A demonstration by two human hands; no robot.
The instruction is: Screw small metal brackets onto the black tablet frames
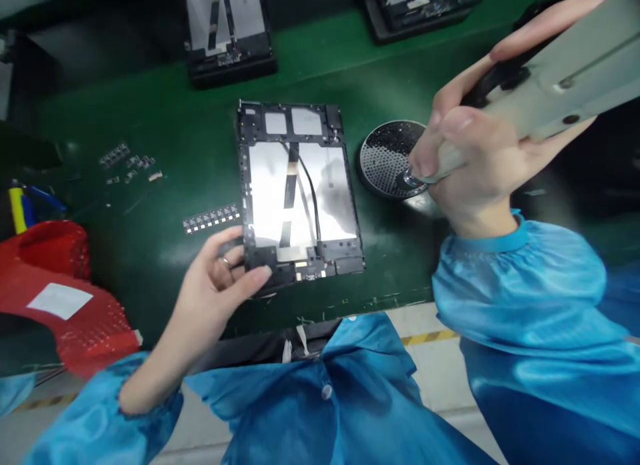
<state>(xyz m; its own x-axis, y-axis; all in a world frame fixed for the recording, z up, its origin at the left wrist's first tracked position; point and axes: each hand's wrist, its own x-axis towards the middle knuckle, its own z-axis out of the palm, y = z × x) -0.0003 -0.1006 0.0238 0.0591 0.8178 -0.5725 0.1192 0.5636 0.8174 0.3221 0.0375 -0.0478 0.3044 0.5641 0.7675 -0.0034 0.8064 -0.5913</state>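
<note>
Left hand [220, 278] grips the tablet [299, 192] at its lower-left corner on the counter [150, 118]. Right hand [475, 152] is closed around a screwdriver [560, 78], tip at the dish [387, 158].

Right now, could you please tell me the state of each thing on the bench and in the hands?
Tablet frame: lying flat, back open, cables exposed.
Left hand: gripping the frame's near left corner.
Right hand: closed around the electric screwdriver.
Screwdriver: tilted, tip down in the round screw tray.
Two more frames: lying open at the far edge.
Component strip: flat, untouched.
</note>
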